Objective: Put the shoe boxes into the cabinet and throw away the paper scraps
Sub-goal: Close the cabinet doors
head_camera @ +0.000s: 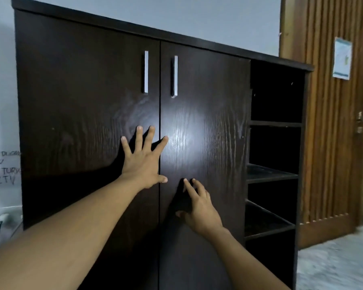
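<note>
While it stands shut, the cabinet is seen at centre. The left hand is pressed flat, fingers spread, on the left door, overlapping the right door; at its 5 o'clock the right hand is laid there, fingers relaxed.

One wide-angle camera, worn on the head, faces the dark cabinet from just in front, near enough that the left hand and right hand touch its closed doors. The view is tilted; open shelves and a wooden door sit at right.
</note>
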{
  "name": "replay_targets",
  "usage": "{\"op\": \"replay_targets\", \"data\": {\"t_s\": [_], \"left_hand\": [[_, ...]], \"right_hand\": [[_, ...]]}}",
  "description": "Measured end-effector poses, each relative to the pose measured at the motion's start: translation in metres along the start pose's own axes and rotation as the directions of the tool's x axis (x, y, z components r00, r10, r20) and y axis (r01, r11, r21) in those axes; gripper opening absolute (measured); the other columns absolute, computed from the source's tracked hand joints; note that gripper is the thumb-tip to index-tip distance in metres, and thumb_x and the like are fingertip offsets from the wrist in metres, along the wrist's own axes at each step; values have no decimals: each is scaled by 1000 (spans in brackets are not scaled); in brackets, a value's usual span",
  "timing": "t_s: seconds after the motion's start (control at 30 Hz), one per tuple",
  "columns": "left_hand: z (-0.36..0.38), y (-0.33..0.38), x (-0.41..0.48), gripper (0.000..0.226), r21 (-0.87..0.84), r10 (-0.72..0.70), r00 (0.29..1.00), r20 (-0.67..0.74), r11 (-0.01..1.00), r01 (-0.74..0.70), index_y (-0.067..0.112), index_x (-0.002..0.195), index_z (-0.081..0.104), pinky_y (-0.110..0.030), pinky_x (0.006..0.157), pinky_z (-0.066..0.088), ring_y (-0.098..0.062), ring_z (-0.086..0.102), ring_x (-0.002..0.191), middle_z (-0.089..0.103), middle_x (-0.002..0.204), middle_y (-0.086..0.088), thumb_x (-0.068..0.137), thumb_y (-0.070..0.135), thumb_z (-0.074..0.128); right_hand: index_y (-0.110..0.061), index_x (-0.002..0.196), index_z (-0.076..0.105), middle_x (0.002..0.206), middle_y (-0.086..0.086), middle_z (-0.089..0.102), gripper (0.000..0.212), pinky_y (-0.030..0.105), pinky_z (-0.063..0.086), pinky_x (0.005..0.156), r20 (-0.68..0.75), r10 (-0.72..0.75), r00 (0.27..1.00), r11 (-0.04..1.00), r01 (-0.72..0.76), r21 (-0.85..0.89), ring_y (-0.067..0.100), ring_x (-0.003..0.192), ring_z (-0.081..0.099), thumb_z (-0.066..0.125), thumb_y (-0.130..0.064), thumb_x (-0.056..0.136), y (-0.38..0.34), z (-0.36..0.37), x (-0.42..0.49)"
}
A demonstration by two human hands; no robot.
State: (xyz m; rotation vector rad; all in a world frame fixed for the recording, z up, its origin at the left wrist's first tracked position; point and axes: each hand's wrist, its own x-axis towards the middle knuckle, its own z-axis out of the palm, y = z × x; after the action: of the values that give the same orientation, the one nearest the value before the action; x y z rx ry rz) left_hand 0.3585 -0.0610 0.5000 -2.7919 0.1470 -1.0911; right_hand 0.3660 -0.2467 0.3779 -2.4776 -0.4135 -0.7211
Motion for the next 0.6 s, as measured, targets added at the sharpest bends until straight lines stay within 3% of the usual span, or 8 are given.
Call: {"op": "replay_targets", "data": {"t_s": [0.2,0.4,0.6], "left_hand": [[-28,18,-37,117,-177,160,972,172,976,-129,36,154,-11,-65,117,10,-29,-7,152,-11,165,0,75,67,69],[-45,87,-101,114,-393,351,922,162,880,-266,33,157,1,-48,118,26,-24,14,151,7,165,-1,74,62,73],[-36,173,-162,115,-530,489,843,226,787,-315,37,156,-2,-56,112,32,-25,16,151,7,165,2,72,62,74]], "right_hand": [[-34,158,14,165,-4,9,95,42,34,118,36,46,998,999,-45,-32,22,152,16,75,-37,85,11,-77,-59],[-25,159,16,163,5,17,96,42,34,119,10,184,983,975,-181,-131,27,149,26,75,-38,85,31,-141,-157],[-25,159,17,161,5,21,94,36,37,115,-30,353,935,916,-353,-190,26,145,34,75,-39,86,63,-167,-260]]}}
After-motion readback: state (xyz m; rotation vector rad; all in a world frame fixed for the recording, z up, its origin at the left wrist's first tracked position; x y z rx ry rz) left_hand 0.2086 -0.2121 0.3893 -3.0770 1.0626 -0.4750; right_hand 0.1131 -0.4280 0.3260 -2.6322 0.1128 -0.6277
